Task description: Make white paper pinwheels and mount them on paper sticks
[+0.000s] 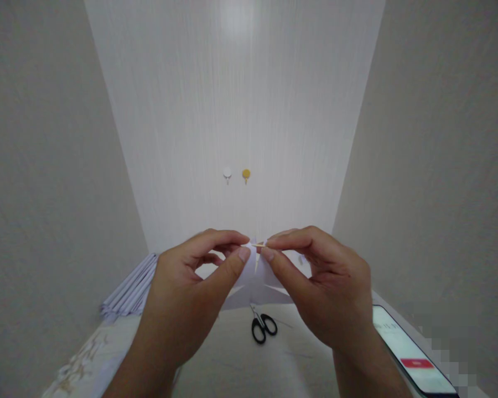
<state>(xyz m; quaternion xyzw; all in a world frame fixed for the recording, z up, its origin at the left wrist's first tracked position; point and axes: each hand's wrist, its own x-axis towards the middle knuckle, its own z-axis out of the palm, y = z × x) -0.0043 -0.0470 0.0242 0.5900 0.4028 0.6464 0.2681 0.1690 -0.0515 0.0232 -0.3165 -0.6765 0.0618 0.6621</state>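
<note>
My left hand (186, 293) and my right hand (327, 287) are raised above the table and meet at the fingertips. Between them they pinch a folded white paper piece (255, 279) with pointed flaps that spread downward. Thumb and forefinger of each hand grip its upper edge, a thin slit showing between the thumbs. Small black-handled scissors (263, 326) lie on the table just below the paper, untouched.
A stack of white paper sheets (128, 293) lies at the left against the wall. A phone (410, 354) with a lit screen rests at the right table edge. Two round wall hooks, one white (227, 173) and one yellow (246, 174), hang on the back wall.
</note>
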